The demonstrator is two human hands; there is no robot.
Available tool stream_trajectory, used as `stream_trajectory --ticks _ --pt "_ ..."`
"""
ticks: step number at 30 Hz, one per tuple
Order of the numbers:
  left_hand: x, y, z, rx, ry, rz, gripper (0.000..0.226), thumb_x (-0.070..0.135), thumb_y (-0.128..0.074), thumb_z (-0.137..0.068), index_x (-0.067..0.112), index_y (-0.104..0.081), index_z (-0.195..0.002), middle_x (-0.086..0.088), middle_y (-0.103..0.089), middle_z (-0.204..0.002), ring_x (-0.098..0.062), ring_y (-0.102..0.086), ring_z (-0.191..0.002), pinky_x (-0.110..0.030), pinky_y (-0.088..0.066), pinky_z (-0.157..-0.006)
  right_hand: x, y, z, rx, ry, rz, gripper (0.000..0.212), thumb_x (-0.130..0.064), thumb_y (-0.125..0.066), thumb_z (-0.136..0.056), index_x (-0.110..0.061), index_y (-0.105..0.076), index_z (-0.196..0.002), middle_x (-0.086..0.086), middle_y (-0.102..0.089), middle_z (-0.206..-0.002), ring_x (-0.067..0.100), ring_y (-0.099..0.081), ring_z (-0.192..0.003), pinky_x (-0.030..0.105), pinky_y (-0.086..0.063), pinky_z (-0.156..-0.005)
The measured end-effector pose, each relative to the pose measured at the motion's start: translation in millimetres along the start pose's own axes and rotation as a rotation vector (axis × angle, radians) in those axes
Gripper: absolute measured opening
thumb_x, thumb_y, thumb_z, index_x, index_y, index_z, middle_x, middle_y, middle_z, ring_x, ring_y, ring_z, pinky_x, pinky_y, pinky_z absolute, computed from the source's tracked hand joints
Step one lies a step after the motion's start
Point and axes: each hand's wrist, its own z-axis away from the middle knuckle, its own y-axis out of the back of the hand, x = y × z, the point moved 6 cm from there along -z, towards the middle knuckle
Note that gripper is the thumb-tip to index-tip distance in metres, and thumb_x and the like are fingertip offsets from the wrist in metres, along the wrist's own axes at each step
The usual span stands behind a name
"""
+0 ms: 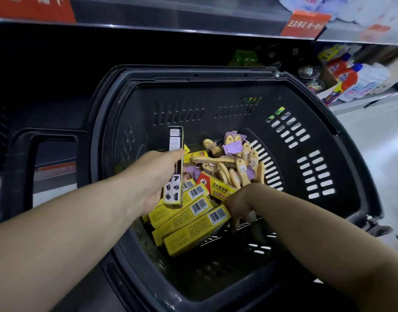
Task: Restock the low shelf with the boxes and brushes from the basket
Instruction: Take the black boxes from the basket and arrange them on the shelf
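Two bare arms fill the lower half of the view. The left forearm [81, 212] comes in from 8 o'clock and the right forearm [317, 226] from 4 o'clock. Each is uncovered skin from the frame's edge to the wrist, long and tapering. The left hand [157, 176] is broad, and its back is well lit. The right hand [238, 206], at 4 o'clock from it, lies in shadow, with its finger details too blurred to tell.

Dark plastic basket [193, 109] with yellow boxes [193, 233] and wooden brushes [240, 170] inside
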Motion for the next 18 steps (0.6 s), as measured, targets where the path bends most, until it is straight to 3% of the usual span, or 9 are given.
stream_trajectory --ticks 2,5,6,8,10,12,14,16,18 --pt "0 -2 2 -0.041 -0.002 -0.030 0.018 0.023 -0.062 -0.088 0.007 -0.064 -0.096 -0.009 -0.072 -0.072 -0.022 -0.067 -0.068 -0.035 -0.057 -0.065 -4 0 -3 0.006 0.010 0.011 0.059 -0.028 -0.070 -0.083 -0.016 -0.046 -0.136 0.011 -0.056 -0.128 0.029 -0.055 -0.115 0.043 -0.045 -0.100" --pt "-3 -1 5 -0.070 0.018 -0.124 0.020 0.022 -0.076 -0.074 0.011 -0.065 -0.087 -0.006 -0.074 -0.068 -0.019 -0.070 -0.055 -0.025 -0.054 -0.047 -2 -2 5 -0.114 -0.048 0.016 0.045 -0.029 -0.068 -0.084 -0.012 -0.056 -0.124 0.004 -0.062 -0.096 0.017 -0.059 -0.086 0.032 -0.050 -0.081" --pt "-2 0 5 -0.065 0.013 -0.148 0.023 0.027 -0.077 -0.072 0.013 -0.067 -0.087 -0.005 -0.074 -0.069 -0.019 -0.071 -0.057 -0.022 -0.053 -0.048 2 1 13 -0.145 -0.102 0.071 0.031 -0.027 -0.068 -0.085 -0.012 -0.062 -0.111 0.000 -0.059 -0.082 0.014 -0.056 -0.075 0.031 -0.048 -0.075" --pt "-2 1 4 -0.042 0.012 -0.145 0.034 0.046 -0.073 -0.073 0.016 -0.069 -0.090 -0.004 -0.075 -0.077 -0.020 -0.071 -0.067 -0.024 -0.053 -0.057 13 23 35 -0.039 -0.205 0.208 0.011 -0.025 -0.069 -0.082 -0.016 -0.065 -0.088 -0.004 -0.056 -0.071 0.015 -0.056 -0.070 0.033 -0.049 -0.077" --pt "-2 1 1 -0.015 0.026 -0.068 0.037 0.052 -0.062 -0.081 0.015 -0.070 -0.080 -0.006 -0.075 -0.077 -0.024 -0.069 -0.074 -0.037 -0.055 -0.076 23 49 64 0.185 -0.240 0.205 0.017 -0.031 -0.067 -0.081 -0.015 -0.065 -0.085 -0.003 -0.061 -0.079 0.017 -0.058 -0.080 0.030 -0.050 -0.081" --pt "-2 -1 -1 0.002 0.019 0.008 0.034 0.040 -0.055 -0.090 0.011 -0.067 -0.075 -0.008 -0.073 -0.071 -0.025 -0.068 -0.071 -0.044 -0.052 -0.089 31 67 90 0.402 -0.186 0.025 0.031 -0.037 -0.063 -0.083 -0.011 -0.065 -0.099 0.001 -0.062 -0.087 0.017 -0.057 -0.079 0.025 -0.047 -0.070" --pt "-2 -1 -3 0.011 0.003 0.038 0.022 0.029 -0.053 -0.094 0.010 -0.064 -0.090 -0.012 -0.073 -0.087 -0.024 -0.065 -0.072 -0.043 -0.051 -0.089 30 70 107 0.526 0.018 -0.387 0.024 -0.029 -0.058 -0.090 -0.008 -0.061 -0.102 0.003 -0.061 -0.084 0.015 -0.059 -0.069 0.023 -0.047 -0.063" --pt "-2 1 -5 0.037 -0.002 0.070 0.020 0.024 -0.053 -0.094 0.010 -0.059 -0.106 -0.015 -0.070 -0.102 -0.023 -0.063 -0.076 -0.042 -0.051 -0.085 13 66 121 0.499 0.307 -0.866 0.013 -0.014 -0.052 -0.094 -0.008 -0.061 -0.101 0.009 -0.067 -0.091 0.016 -0.068 -0.071 0.022 -0.056 -0.067" --pt "-1 4 -4 0.073 0.004 0.126 0.023 0.027 -0.051 -0.095 0.011 -0.056 -0.110 -0.014 -0.070 -0.095 -0.023 -0.061 -0.071 -0.041 -0.051 -0.080 -7 63 131 0.349 0.579 -1.138 0.019 -0.015 -0.054 -0.090 -0.007 -0.062 -0.105 0.017 -0.071 -0.099 0.025 -0.071 -0.083 0.029 -0.058 -0.078"
